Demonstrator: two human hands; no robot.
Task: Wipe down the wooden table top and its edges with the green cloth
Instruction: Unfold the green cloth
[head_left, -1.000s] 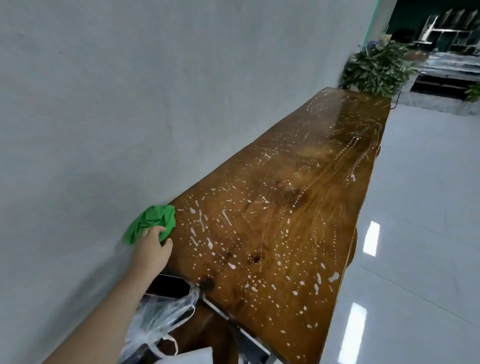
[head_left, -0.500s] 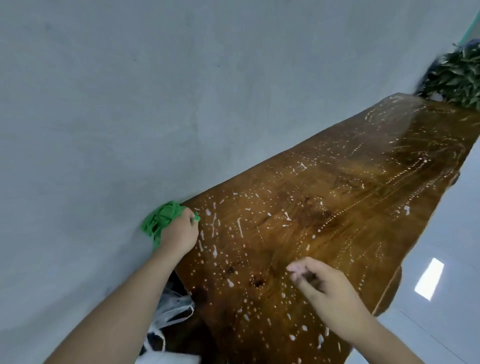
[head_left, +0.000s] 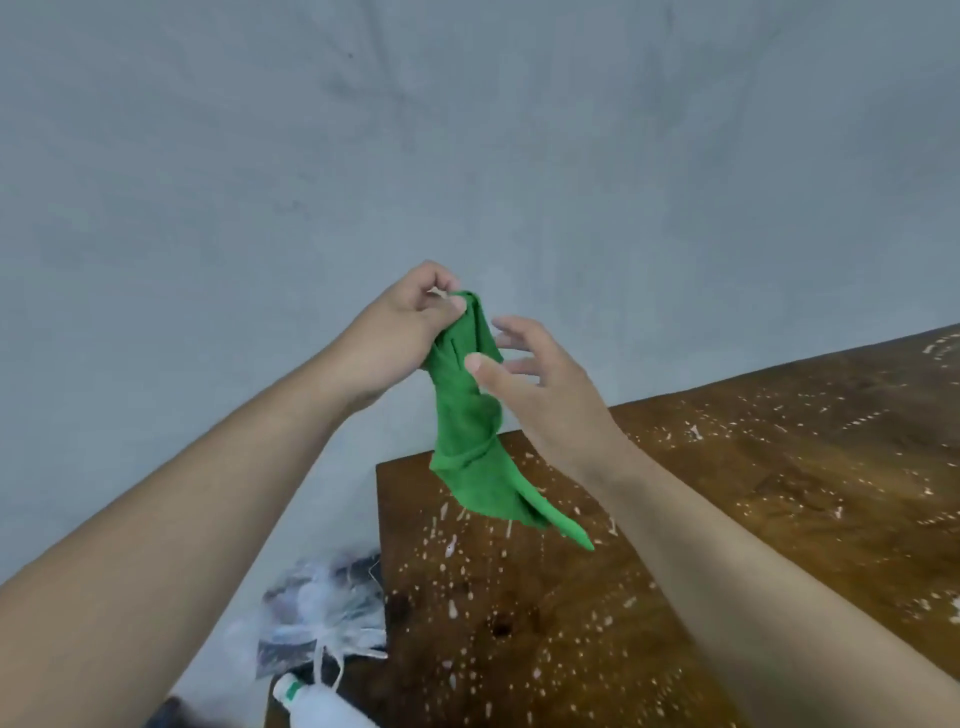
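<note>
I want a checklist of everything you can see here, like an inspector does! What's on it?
Surface: wooden table top, brown, speckled all over with pale droplets.
Job's things: green cloth, lifted off the table, hanging down crumpled.
Clutter: clear plastic bag beside the table's near-left corner; white bottle with a green mark below it, partly cut off by the picture edge.
Grippers: left hand pinches the cloth's top; right hand is open, fingers spread, its thumb at the cloth's side.
Cables: nothing seen.
Surroundings: plain grey wall behind the table.
</note>
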